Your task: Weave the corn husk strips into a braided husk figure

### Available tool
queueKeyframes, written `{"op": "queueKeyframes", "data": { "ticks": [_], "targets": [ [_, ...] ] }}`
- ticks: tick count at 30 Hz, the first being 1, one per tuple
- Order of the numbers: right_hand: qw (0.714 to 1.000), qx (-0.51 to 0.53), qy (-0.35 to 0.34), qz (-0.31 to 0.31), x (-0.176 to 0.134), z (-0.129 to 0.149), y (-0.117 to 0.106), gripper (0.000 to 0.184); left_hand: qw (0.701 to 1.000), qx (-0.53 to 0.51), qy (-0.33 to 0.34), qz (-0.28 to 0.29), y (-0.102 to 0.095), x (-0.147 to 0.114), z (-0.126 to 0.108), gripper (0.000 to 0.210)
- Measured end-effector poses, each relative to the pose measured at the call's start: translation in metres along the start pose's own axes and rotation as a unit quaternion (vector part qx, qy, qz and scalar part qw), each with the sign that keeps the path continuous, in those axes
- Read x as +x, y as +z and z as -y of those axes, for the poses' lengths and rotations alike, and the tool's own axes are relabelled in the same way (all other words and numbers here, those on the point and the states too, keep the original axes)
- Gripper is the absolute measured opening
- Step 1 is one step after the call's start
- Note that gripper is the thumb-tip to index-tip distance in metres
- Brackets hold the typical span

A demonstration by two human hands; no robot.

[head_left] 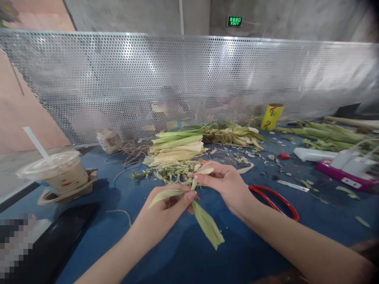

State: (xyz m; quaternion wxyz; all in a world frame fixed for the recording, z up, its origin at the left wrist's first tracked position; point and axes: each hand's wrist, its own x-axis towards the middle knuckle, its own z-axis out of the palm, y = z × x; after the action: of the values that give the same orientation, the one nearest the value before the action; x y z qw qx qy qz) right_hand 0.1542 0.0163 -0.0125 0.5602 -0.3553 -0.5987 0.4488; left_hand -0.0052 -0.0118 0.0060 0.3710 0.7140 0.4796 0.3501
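Between my two hands is a pale green corn husk, its wide end hanging down toward me over the blue table. My left hand pinches it at the narrow middle, and another strip of husk lies across that hand's fingers to the left. Thumb and fingers of my right hand are closed on a narrow husk strip just above the left fingertips. Small dried green sprigs lie right behind my hands. Beyond them rests a stack of flat corn husks. Red-handled scissors are partly hidden by my right forearm.
An iced drink cup with a straw stands at left, near a black flat object. A twine ball, yellow roll and more husks lie farther back. A purple power strip sits right. A perforated metal screen borders the table.
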Motion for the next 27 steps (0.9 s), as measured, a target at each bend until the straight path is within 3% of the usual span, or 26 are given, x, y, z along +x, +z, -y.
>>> {"op": "queueKeyframes", "data": {
  "ticks": [7, 10, 12, 17, 22, 27],
  "targets": [
    [0.98, -0.107, 0.039, 0.16, 0.002, 0.008, -0.007, 0.031, 0.994, -0.06, -0.043, -0.074, -0.004, 0.002, -0.001, 0.007],
    [0.967, -0.146, 0.046, 0.203, 0.0, 0.009, -0.008, 0.019, 0.996, -0.037, -0.045, -0.071, -0.007, 0.004, 0.0, 0.014],
    [0.964, -0.155, 0.036, 0.214, 0.0, 0.01, -0.009, 0.013, 0.997, -0.008, -0.045, -0.057, -0.008, 0.005, 0.001, 0.019],
    [0.952, -0.211, -0.001, 0.221, 0.004, 0.018, -0.016, 0.02, 0.995, 0.063, -0.049, -0.054, -0.014, 0.007, 0.002, 0.031],
    [0.947, -0.219, -0.001, 0.237, 0.009, 0.021, -0.022, 0.024, 0.996, 0.074, -0.023, -0.052, -0.02, 0.009, 0.002, 0.031],
    [0.931, -0.232, 0.035, 0.28, 0.01, 0.019, -0.025, 0.015, 0.998, 0.061, -0.003, -0.014, -0.023, 0.005, 0.001, 0.04]
  ]
}}
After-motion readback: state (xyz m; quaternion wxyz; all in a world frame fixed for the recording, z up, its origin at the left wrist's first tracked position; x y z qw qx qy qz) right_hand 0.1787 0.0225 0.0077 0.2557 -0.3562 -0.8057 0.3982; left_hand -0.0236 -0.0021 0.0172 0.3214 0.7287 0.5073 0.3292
